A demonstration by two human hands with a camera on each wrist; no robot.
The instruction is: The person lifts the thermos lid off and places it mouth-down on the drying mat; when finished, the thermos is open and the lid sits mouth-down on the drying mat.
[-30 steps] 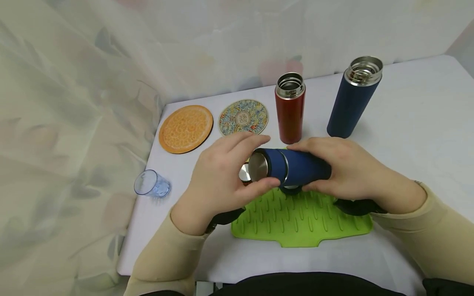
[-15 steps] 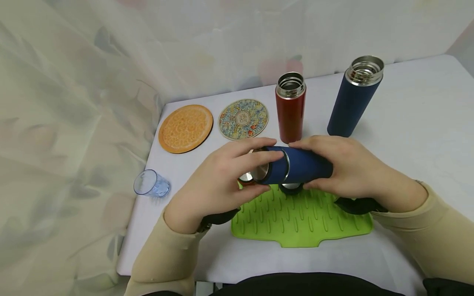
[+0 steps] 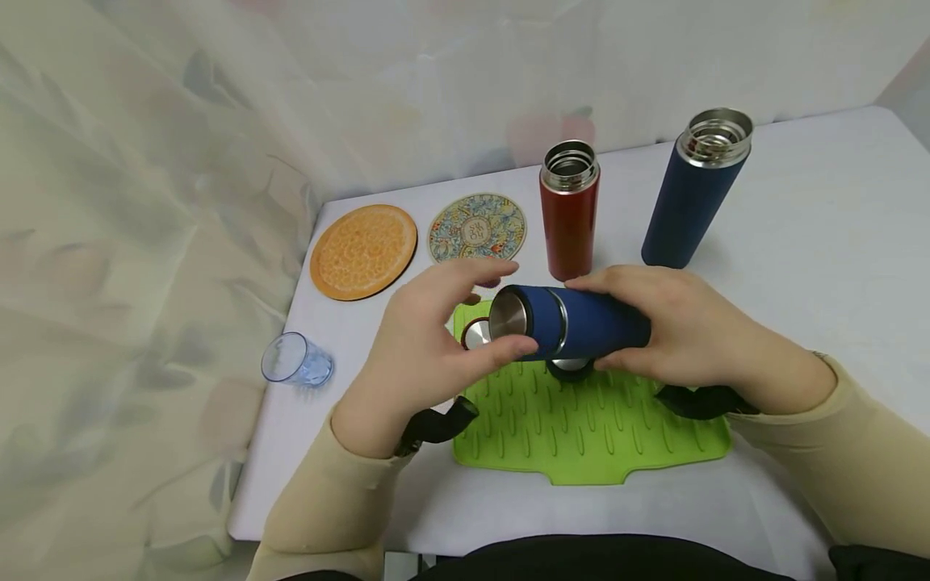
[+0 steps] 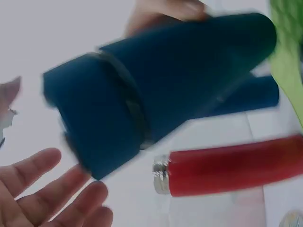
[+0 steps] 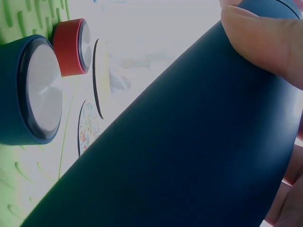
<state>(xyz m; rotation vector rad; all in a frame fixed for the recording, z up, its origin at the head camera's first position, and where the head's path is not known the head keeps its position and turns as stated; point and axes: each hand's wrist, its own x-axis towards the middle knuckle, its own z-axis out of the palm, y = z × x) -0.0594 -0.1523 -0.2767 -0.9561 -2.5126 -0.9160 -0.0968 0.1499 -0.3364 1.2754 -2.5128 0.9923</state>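
My right hand (image 3: 676, 331) grips the body of a small blue thermos (image 3: 603, 324), which lies on its side above the green mat. Its lid (image 3: 543, 321), with a steel top, is on and points to the left. Around that lid end, my left hand (image 3: 425, 339) is spread with thumb and fingers apart. In the left wrist view the left fingers (image 4: 40, 187) are loosely bent beside the lid; whether a fingertip touches it I cannot tell. A red lid (image 5: 70, 47) and a larger blue lid (image 5: 35, 92) rest on the mat, partly hidden in the head view.
Behind the hands stand an uncapped red thermos (image 3: 569, 222) and an uncapped tall dark blue one (image 3: 693, 202). The green ribbed mat (image 3: 588, 436) lies below. An orange round coaster (image 3: 363, 252), a patterned coaster (image 3: 475, 230) and a clear blue glass (image 3: 298, 361) are at left.
My left fingers closed in over the lid end half a second ago, and now they have spread off it again. The right hand and the small thermos have barely moved.
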